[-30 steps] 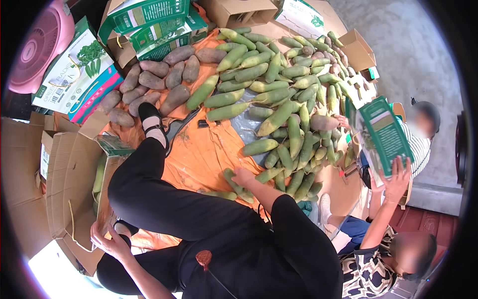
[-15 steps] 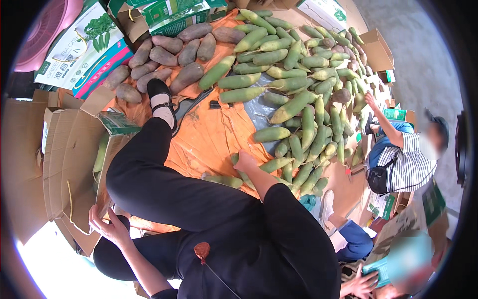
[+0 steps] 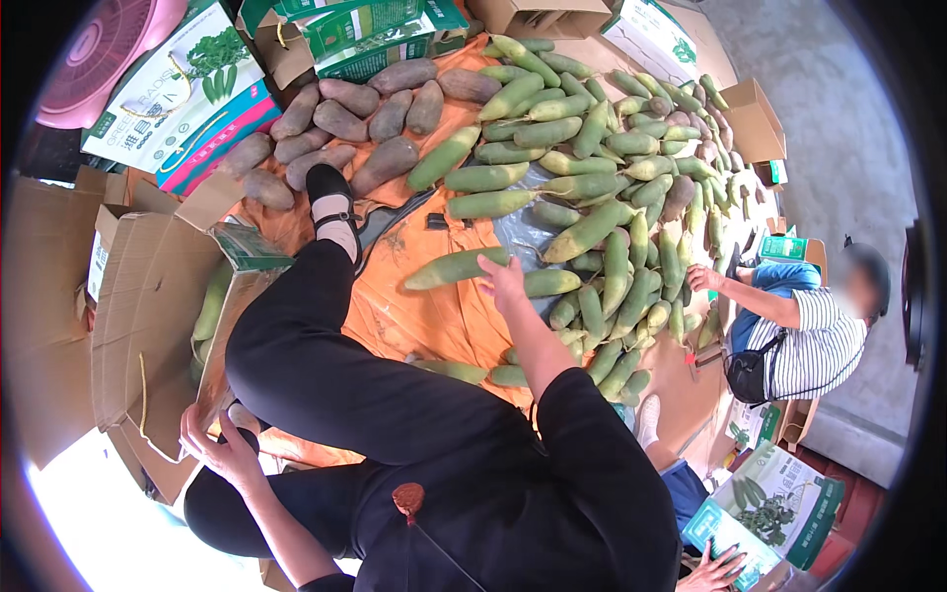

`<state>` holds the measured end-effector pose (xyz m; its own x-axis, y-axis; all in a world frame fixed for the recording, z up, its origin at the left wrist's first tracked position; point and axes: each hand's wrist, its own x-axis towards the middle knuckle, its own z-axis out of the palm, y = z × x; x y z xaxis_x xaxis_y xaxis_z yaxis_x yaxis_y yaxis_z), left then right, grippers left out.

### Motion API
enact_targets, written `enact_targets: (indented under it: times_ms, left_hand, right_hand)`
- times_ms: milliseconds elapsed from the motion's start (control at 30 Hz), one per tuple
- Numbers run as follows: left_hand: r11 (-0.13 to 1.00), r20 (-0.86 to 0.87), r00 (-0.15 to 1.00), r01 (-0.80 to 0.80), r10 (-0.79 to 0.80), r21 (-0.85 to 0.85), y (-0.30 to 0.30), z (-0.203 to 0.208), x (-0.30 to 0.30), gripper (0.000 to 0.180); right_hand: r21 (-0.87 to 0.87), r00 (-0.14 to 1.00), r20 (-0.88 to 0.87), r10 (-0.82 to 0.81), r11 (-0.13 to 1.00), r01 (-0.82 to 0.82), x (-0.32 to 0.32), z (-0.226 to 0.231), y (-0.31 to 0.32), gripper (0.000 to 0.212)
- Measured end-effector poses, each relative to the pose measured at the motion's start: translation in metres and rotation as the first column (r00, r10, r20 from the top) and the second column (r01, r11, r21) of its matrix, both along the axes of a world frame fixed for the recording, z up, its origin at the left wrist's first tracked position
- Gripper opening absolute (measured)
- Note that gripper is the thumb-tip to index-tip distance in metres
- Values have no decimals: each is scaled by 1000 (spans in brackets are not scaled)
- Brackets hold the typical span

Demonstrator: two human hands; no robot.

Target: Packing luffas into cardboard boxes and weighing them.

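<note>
My right hand (image 3: 504,283) grips one end of a long green radish (image 3: 446,269), held over the orange sheet (image 3: 380,306). A large pile of green radishes (image 3: 592,232) spreads beyond it to the right. At the lower left, my left hand (image 3: 225,454) holds the near edge of an open cardboard box (image 3: 148,306), thumb and fingers on either side. Inside that box, part of a few green radishes (image 3: 209,311) shows; its wall hides the rest.
Dusky reddish radishes (image 3: 340,120) lie past my foot. Printed cartons (image 3: 178,94) and a pink basket (image 3: 104,59) stand at the far left. On the right, a person in a striped shirt (image 3: 809,335) reaches to the pile. Another person's hand (image 3: 715,567) holds a printed box (image 3: 774,508).
My right hand has lifted a green radish and moved it farther from me. The left hand stays at the box. At lower right, a printed box has turned into view.
</note>
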<state>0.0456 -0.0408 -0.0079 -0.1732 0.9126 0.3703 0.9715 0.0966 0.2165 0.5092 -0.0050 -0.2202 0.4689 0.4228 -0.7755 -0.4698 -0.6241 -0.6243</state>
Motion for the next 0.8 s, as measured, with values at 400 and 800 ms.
enact_targets:
  times_ms: [400,800]
  left_hand:
    - [999,5,1000,-27,28,-18,1,5,-2,38]
    - [993,39,995,-86,89,-84,3,10,5,42]
  right_hand:
    - [-506,271,276,922,379,-775,-8,-30,-32,61]
    - [-620,57,289,956,232,-750,-80,-29,-1,71]
